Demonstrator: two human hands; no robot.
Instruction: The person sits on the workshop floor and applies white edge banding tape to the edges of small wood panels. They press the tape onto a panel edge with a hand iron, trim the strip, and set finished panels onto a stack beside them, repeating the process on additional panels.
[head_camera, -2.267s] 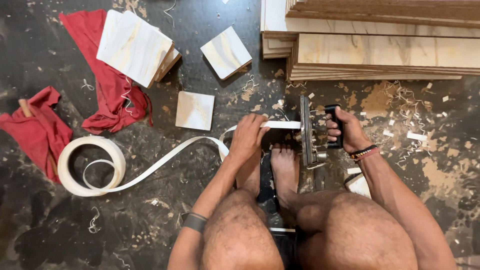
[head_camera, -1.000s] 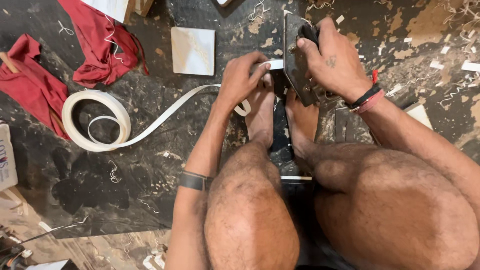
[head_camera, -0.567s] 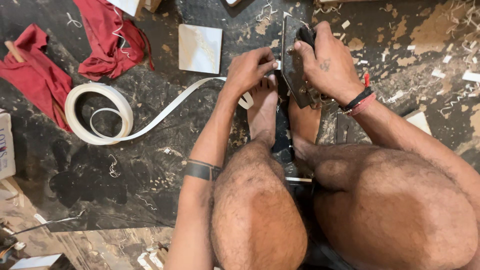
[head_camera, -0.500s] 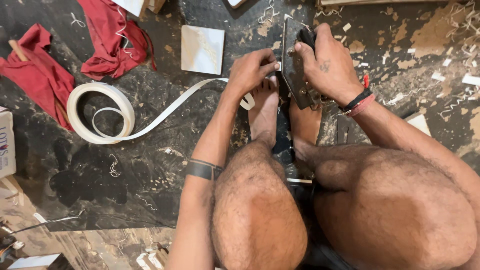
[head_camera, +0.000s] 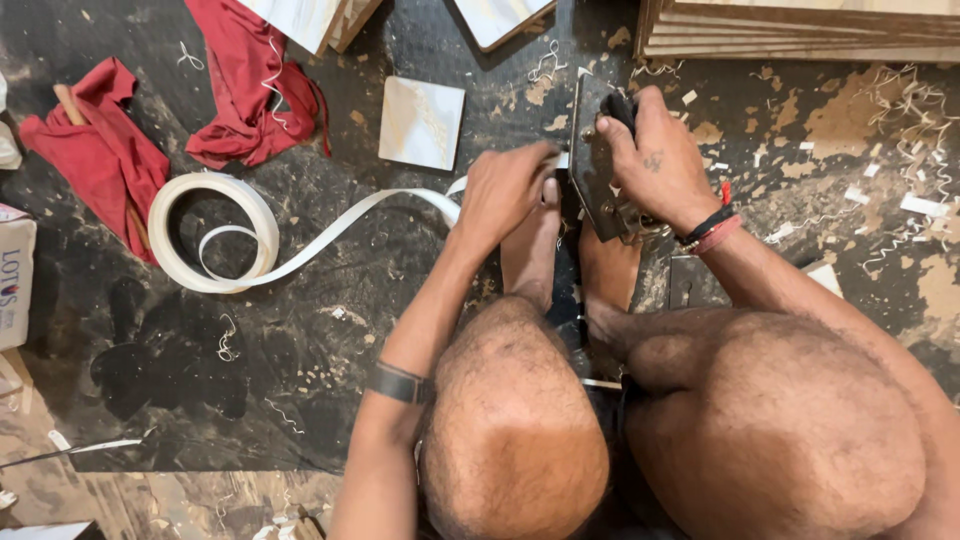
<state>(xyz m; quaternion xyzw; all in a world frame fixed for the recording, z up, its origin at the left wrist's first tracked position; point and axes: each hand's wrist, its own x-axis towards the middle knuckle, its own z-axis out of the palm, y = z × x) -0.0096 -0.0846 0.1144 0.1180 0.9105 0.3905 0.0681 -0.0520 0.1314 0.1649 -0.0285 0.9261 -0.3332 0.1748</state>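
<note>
Head view: I see my left hand (head_camera: 508, 190) pinching the white strip (head_camera: 330, 225) that runs from its coil on the dark floor, while my right hand (head_camera: 655, 165) grips the metal cutter (head_camera: 592, 165), feet bracing it. Trimming seems underway; next needs steady downward pressure.

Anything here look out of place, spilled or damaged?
Pale wood shavings and chips are strewn across the dark floor, thickest at upper right. Two crumpled red cloths lie at upper left. Nothing looks damaged.
</note>
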